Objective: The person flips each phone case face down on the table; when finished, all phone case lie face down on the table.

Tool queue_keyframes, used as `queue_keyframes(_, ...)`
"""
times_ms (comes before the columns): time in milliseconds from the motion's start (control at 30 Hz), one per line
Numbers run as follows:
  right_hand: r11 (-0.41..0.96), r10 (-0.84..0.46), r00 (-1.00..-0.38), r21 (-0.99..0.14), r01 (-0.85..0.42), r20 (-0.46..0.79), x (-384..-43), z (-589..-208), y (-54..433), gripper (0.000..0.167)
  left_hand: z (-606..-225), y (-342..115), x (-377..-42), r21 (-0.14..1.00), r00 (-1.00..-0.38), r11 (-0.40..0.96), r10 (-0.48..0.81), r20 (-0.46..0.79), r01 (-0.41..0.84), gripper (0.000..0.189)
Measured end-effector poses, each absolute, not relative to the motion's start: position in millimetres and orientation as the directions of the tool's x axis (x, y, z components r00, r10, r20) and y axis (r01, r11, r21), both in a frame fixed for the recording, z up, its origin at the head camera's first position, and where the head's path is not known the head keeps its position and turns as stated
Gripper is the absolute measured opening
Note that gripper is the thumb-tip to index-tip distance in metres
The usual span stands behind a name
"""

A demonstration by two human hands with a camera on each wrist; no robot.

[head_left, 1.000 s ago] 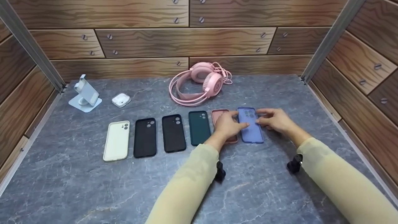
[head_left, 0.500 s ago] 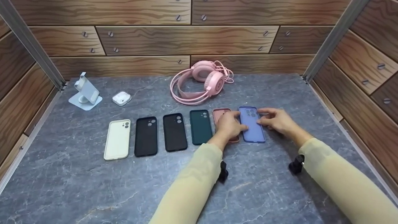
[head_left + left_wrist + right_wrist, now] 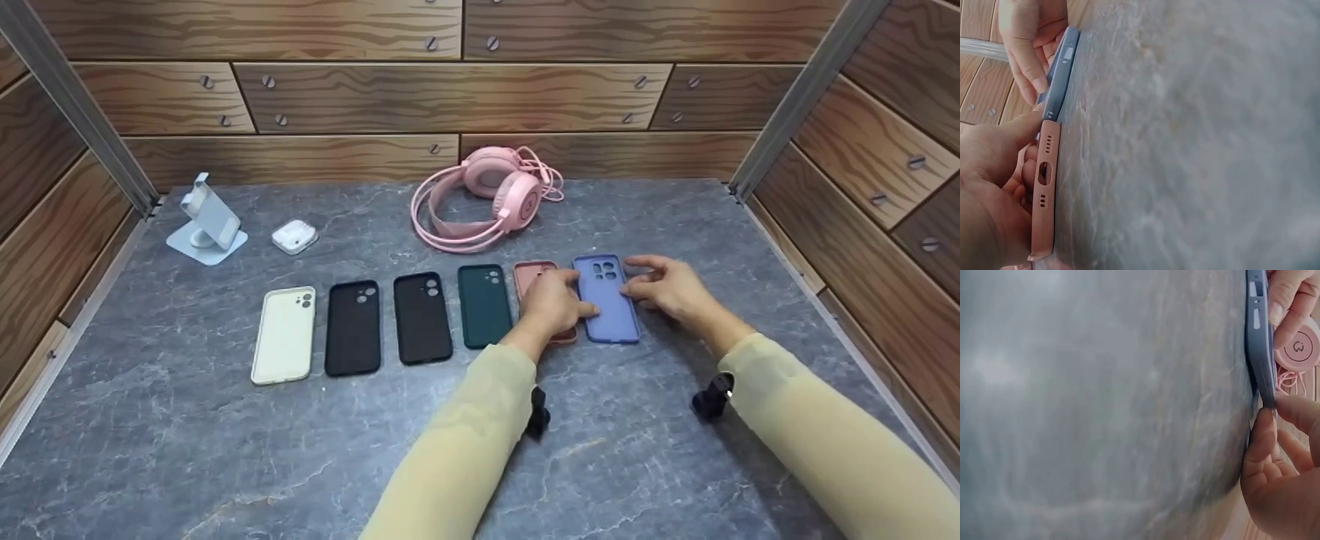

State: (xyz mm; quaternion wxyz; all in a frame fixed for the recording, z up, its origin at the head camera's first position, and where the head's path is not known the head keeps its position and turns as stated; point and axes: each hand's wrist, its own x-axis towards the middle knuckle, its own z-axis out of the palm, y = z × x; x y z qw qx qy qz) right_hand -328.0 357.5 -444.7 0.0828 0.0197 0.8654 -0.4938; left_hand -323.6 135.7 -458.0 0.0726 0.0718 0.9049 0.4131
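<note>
A lavender-blue phone case (image 3: 611,319) lies at the right end of a row, its camera cutouts at the far end. My left hand (image 3: 549,304) holds its left edge, thumb reaching onto the case and fingers by the upper left side. That hand partly covers a pink phone case (image 3: 562,337), whose end with the port opening shows in the left wrist view. My right hand (image 3: 664,289) is at the blue case's right edge. In the right wrist view its thumb (image 3: 1264,433) and forefinger meet at the case's corner, pinching it.
Leftward along the row lie a dark green case (image 3: 484,307), two black cases (image 3: 424,319) and a cream case (image 3: 283,337). Behind are pink headphones (image 3: 517,202), a small white earphone box (image 3: 295,237) and a pale blue stand (image 3: 214,225). Wood-patterned walls (image 3: 450,97) enclose the table.
The blue case's far end has shifted slightly left, and its camera cutouts look darker now. Both hands stay at its edges, almost unmoved; the head view has shifted a little.
</note>
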Motion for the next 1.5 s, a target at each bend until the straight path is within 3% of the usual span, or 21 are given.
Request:
queue_keyframes(267,0.371,-0.062,-0.984,-0.919,0.134,-0.169,-328.2,-441.2,358.1,0.07,-461.0,134.5,-327.0,0.773,-0.973,0.627,0.223,-0.053,0.102,0.07)
queue_keyframes(600,0.344,-0.045,-0.987,-0.93,0.132,-0.157,-327.5,-440.7,351.8,0.064,-456.9,131.3,-324.2,0.706,-0.964,0.692,0.26,-0.051,0.149,0.067)
queue_keyframes(767,0.363,-0.048,-0.99,-0.926,0.107,-0.134,-328.3,-440.3,347.6,0.064,-451.8,130.0,-316.8,0.688,-0.965,0.695,0.259,0.034,0.211,0.066)
queue_keyframes(900,0.355,-0.035,-0.991,-0.928,0.112,-0.132,-327.5,-438.3,347.9,0.064,-448.6,134.4,-309.1,0.759,-0.954,0.604,0.291,0.073,0.242,0.07)
queue_keyframes(1067,0.315,-0.043,-0.99,-0.942,0.115,-0.135,-325.1,-434.0,348.5,0.067,-445.4,142.5,-303.1,0.873,-0.941,0.449,0.338,0.032,0.191,0.081)
queue_keyframes(1500,0.112,-0.125,-0.969,-0.973,0.2,-0.214,-320.1,-432.0,351.4,0.068,-448.9,150.5,-297.9,0.964,-0.938,0.257,0.347,-0.02,0.075,0.094)
